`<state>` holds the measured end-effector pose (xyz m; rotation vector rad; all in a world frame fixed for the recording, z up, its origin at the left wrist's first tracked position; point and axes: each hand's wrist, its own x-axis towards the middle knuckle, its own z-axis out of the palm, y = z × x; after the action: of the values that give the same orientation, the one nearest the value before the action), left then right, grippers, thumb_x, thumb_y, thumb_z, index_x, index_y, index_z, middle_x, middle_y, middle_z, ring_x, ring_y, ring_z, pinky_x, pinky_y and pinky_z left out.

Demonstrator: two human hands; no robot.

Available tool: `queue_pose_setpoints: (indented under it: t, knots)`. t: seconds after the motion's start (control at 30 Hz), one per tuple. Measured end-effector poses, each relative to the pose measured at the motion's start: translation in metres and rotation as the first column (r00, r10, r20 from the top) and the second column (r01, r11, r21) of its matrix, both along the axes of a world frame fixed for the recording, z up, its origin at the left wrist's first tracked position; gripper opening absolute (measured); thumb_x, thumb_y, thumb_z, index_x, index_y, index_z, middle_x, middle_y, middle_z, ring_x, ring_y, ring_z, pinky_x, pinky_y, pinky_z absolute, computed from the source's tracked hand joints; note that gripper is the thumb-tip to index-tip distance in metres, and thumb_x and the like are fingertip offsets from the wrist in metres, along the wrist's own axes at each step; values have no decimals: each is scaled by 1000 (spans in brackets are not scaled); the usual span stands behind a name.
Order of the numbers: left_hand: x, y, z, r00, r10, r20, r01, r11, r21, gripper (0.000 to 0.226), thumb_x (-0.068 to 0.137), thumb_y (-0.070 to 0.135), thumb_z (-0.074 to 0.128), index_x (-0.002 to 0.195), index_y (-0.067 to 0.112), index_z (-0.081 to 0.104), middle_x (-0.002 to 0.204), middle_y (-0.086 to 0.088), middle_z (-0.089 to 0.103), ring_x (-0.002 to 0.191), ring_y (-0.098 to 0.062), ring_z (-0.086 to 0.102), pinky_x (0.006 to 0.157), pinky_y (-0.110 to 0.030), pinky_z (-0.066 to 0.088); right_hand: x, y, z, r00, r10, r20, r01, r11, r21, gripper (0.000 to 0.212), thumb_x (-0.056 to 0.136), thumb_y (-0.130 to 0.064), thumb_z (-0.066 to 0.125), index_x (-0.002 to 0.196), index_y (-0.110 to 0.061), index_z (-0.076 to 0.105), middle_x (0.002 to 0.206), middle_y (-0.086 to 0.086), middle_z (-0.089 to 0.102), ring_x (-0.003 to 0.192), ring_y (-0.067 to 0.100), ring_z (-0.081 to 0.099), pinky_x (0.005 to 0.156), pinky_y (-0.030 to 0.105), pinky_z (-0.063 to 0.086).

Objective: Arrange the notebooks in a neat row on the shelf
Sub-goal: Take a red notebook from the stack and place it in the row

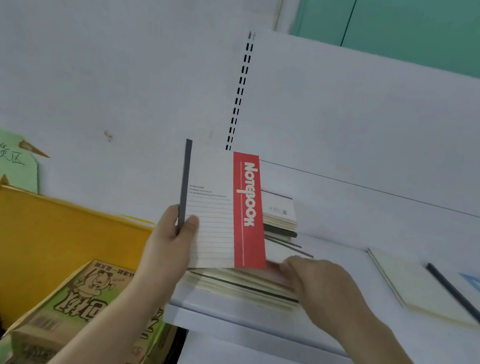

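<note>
Head view: the left hand (173, 234) pinches the red-banded notebook (222, 210) upright by its dark spine, above the front stack (245, 285) at six o'clock on the shelf (319, 327). The right hand (316, 279), fingers fairly straight, presses that stack. Square its edges before standing the notebook alongside.

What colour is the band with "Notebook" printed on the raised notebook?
Red band with white lettering; head view shows it best.
</note>
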<state>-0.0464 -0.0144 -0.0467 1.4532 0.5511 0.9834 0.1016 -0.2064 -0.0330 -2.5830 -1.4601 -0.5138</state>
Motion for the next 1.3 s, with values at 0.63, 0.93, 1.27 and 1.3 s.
queue_pose_setpoints:
  t: [0.63, 0.93, 1.27, 1.3]
  knots:
    - [20, -61, 10, 995, -93, 48, 88, 992, 86, 19, 105, 35, 41, 99, 28, 58, 86, 7, 67, 77, -9, 60, 69, -26, 49, -13, -21, -2, 889, -36, -456, 396, 558, 729, 45, 100, -42, 35, 68, -16, 52, 62, -4, 59, 55, 9, 55, 53, 27, 40]
    - [53, -139, -4, 833, -551, 45, 551, 834, -4, 22, 103, 22, 47, 118, 39, 48, 105, 24, 66, 95, -3, 67, 66, -38, 62, -24, -88, -20, 849, -23, -528, 485, 430, 762, 25, 101, -40, 38, 93, -37, 62, 85, -23, 66, 80, -1, 62, 68, 21, 52]
    - [118, -291, -5, 772, -635, 4, 634, 771, 59, 37, 105, 20, 44, 136, 40, 44, 107, 18, 66, 87, -9, 70, 52, -42, 61, 3, -260, -24, 836, -92, -540, 521, 437, 733, 32, 94, -41, 48, 126, -49, 50, 99, -26, 65, 88, -4, 65, 63, 20, 57]
    - [126, -312, -4, 767, -641, 10, 639, 765, 77, 40, 105, 19, 43, 139, 41, 40, 104, 21, 66, 85, -8, 70, 51, -40, 60, 9, -282, -25, 848, -124, -516, 512, 450, 732, 36, 93, -41, 50, 127, -52, 46, 100, -29, 62, 90, -5, 63, 65, 20, 58]
